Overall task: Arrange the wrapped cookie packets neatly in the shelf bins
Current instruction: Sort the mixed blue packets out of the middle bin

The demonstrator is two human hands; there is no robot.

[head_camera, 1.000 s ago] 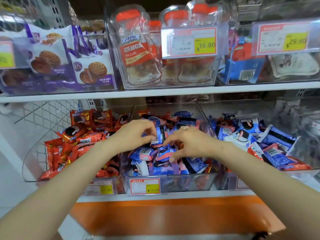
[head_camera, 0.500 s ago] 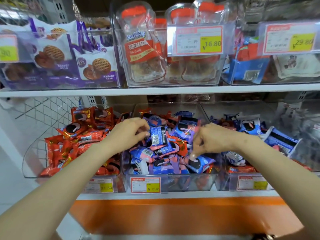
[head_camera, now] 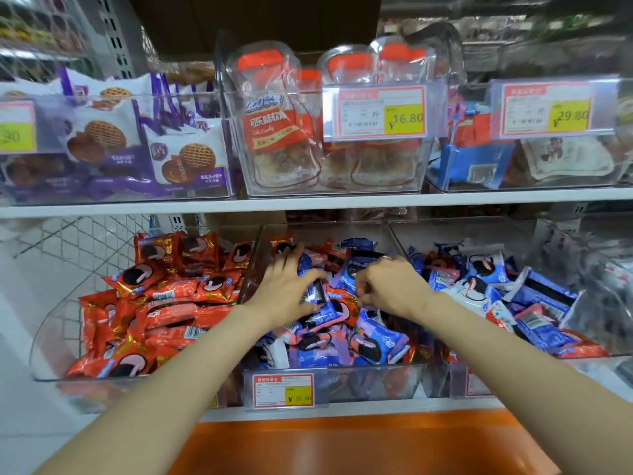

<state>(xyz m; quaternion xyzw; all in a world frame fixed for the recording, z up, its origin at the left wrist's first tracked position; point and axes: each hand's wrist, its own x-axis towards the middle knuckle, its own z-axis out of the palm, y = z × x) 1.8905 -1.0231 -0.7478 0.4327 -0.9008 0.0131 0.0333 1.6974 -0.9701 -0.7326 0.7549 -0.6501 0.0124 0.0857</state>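
The middle clear bin (head_camera: 337, 378) on the lower shelf holds a loose heap of blue, purple and red cookie packets (head_camera: 371, 344). My left hand (head_camera: 282, 286) lies on top of the heap with fingers stretched toward the back, its thumb against a dark blue packet (head_camera: 317, 293). My right hand (head_camera: 394, 286) is just to the right, knuckles up, its curled fingers pinching the edge of a blue packet (head_camera: 349, 272). What lies under both palms is hidden.
A bin of red packets (head_camera: 154, 303) stands to the left and a bin of blue and white packets (head_camera: 520, 299) to the right. The upper shelf (head_camera: 308, 202) carries bins of purple biscuit packs, clear candy bags and price tags. An orange panel (head_camera: 342, 440) runs below.
My left hand has opened from a pinch and reached further back over the heap. My right hand has shifted slightly left toward the bin's middle, fingers still curled.
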